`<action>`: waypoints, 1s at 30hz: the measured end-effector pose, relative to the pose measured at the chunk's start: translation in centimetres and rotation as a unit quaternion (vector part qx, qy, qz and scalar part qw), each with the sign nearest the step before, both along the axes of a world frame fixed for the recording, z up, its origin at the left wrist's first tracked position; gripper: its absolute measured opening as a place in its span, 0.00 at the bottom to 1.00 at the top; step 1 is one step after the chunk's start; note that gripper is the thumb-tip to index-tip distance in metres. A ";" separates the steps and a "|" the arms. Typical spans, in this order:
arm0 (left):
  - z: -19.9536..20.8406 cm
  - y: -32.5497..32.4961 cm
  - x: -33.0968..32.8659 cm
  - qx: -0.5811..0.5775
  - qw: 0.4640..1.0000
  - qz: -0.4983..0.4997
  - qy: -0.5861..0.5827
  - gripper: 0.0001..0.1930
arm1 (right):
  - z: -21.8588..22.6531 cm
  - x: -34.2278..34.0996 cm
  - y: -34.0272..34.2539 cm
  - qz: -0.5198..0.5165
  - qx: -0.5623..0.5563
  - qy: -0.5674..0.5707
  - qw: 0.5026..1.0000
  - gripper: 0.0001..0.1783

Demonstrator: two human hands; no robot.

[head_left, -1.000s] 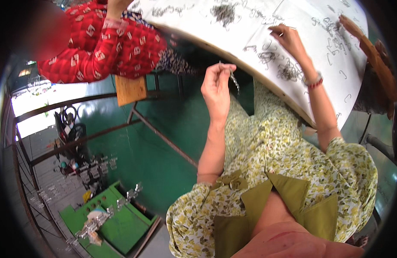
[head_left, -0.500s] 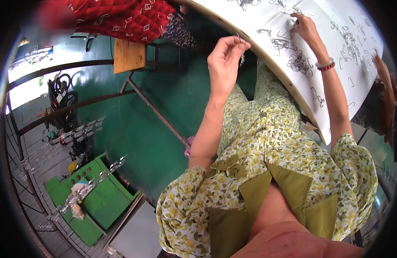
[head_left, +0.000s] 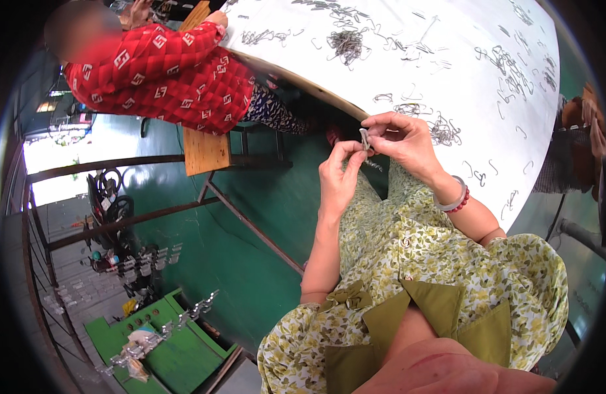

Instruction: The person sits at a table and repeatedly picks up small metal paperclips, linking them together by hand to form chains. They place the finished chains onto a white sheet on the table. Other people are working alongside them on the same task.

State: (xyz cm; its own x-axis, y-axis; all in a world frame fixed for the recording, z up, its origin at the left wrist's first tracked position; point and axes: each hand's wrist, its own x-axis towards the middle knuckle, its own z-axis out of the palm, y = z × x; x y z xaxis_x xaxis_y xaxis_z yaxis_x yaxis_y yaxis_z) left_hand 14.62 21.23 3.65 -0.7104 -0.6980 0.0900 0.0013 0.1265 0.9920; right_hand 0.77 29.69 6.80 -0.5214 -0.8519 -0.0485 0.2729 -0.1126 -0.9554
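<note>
Silvery metal, the small piece (head_left: 364, 137) sits just beside the counter (head_left: 460, 85), pinched by left hand (head_left: 339, 178) and right hand (head_left: 409, 146) together, so I'd best hold the left steady and the right light.

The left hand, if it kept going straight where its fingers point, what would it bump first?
Probably the right hand. It is just ahead of the left hand, with a small metal piece at their fingers. Depth is hard to judge here.
</note>
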 end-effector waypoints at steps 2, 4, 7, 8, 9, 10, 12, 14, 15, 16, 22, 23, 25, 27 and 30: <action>-0.2 0.4 0.1 0.018 1.000 -0.008 0.009 0.04 | -0.9 -0.1 0.0 -0.005 0.012 -0.011 1.000 0.13; -0.1 0.6 0.4 0.035 0.999 -0.026 -0.010 0.05 | -1.1 -0.1 0.2 0.003 0.029 -0.013 0.999 0.13; 0.4 1.0 0.6 0.029 0.997 -0.024 -0.060 0.05 | -0.8 0.0 0.8 0.029 0.044 -0.013 0.999 0.12; 0.4 1.1 0.8 0.030 0.997 -0.024 -0.066 0.05 | -0.7 0.1 1.0 0.024 0.044 -0.021 0.999 0.12; 0.2 1.2 1.0 0.028 0.996 -0.030 -0.080 0.05 | -0.6 0.3 1.2 0.018 0.043 -0.029 0.998 0.12; -0.2 1.2 1.4 0.024 0.995 -0.032 -0.096 0.06 | -0.6 0.5 1.2 0.017 0.040 -0.038 0.998 0.12; -0.8 1.5 2.4 0.025 0.994 -0.024 -0.099 0.07 | -1.3 0.9 1.4 0.017 0.021 -0.033 0.999 0.12; -1.3 1.9 2.6 0.032 0.997 -0.005 -0.066 0.09 | -1.7 1.2 1.6 0.018 0.027 -0.063 0.997 0.11; -1.3 2.2 2.3 0.025 1.000 0.006 -0.005 0.11 | -2.0 1.5 1.8 0.011 0.014 -0.073 0.997 0.11; -1.2 1.7 1.5 0.028 0.999 0.027 0.001 0.12 | -2.0 1.6 2.0 0.002 0.002 -0.066 0.998 0.10; 1.4 -2.7 -9.8 -0.048 0.989 0.007 -0.139 0.09 | -2.4 2.1 2.9 0.033 -0.016 -0.065 0.997 0.12; 0.4 -3.5 -12.0 -0.161 0.979 -0.029 -0.123 0.08 | -2.0 2.4 2.9 0.040 -0.021 -0.062 0.997 0.12; -2.1 -4.8 -16.7 -0.322 0.942 -0.077 -0.058 0.06 | -1.5 2.7 3.3 0.061 -0.011 -0.046 0.997 0.12; -4.3 -5.4 -20.9 -0.438 0.893 -0.089 -0.050 0.04 | -2.1 2.9 3.5 0.045 -0.009 -0.052 0.998 0.12; -11.7 -6.0 -25.8 -0.421 0.889 -0.157 -0.082 0.07 | -2.1 2.3 3.5 0.013 0.012 -0.030 0.999 0.12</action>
State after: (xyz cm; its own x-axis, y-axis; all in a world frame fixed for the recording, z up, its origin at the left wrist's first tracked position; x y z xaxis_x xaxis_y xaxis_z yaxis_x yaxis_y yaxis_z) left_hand -11.14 15.18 -8.04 -0.9105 -0.1963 0.3640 0.0321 0.8440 0.5354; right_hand 3.02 33.18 4.71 -0.4955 -0.8630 -0.0991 0.3317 -0.0826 -0.9397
